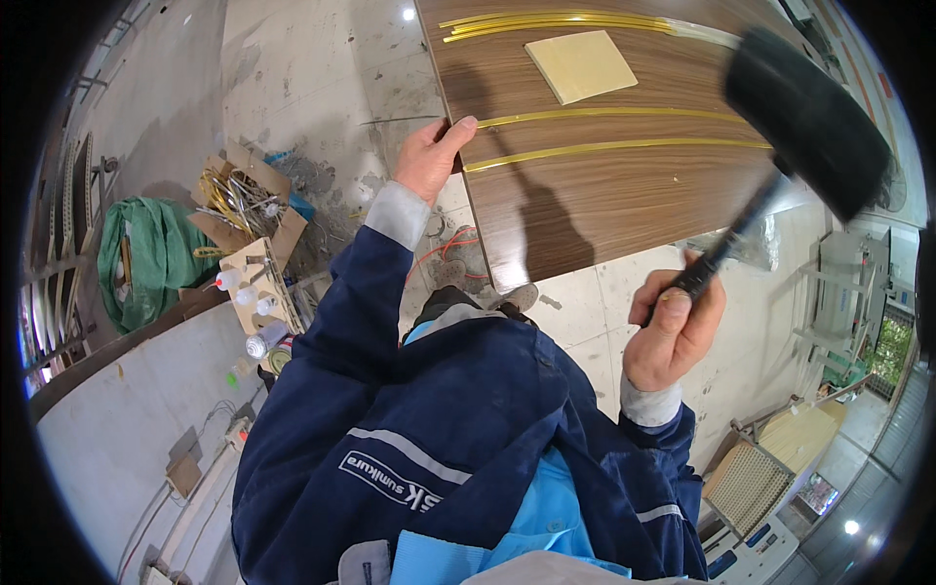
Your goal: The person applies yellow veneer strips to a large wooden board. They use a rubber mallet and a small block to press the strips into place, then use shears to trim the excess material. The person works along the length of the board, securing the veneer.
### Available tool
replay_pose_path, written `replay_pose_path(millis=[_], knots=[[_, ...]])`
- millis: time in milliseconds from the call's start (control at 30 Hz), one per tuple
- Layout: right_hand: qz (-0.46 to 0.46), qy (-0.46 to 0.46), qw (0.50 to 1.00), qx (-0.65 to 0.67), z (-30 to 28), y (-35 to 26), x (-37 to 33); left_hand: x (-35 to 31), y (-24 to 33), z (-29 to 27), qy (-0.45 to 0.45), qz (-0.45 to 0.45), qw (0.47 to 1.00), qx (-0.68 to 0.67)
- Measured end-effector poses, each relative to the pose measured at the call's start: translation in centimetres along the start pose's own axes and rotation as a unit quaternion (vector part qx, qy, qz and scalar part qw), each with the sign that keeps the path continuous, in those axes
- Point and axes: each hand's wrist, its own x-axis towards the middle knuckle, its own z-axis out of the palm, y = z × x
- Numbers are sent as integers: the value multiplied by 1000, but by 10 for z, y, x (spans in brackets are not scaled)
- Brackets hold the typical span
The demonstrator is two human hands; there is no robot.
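Note:
My right hand (678, 330) is wrapped round the handle of a rubber mallet (804, 122). Its big black head is raised over the right part of a wood-grain panel (634, 210). At the panel's left edge, my left hand (427, 161) grips the rim. The thumb lies on top by the end of a gold trim strip (604, 112), while the fingers curl down past the edge, partly hidden. A second gold strip (604, 149) runs across the panel nearer me. Beyond both lies a flat pale yellow block (582, 66).
Several loose gold strips (556, 21) lie at the panel's far side. On the left stand a cardboard box (283, 239) of scrap strips, a green sack (146, 258) and several bottles (263, 339). An orange hose (429, 258) crosses the floor near my feet.

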Motion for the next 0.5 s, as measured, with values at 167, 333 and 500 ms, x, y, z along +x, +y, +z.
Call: replay_pose_path(millis=[167,333,500], knots=[[-1,-148,950,-275,30,42,1,2,3,-5,-43,-20,995,-85],[24,-179,936,-302,40,62,2,-1,6,-6,-55,-19,996,-67],[51,-179,934,-304,43,55,2,2,2,-8,-64,-17,994,-89]])
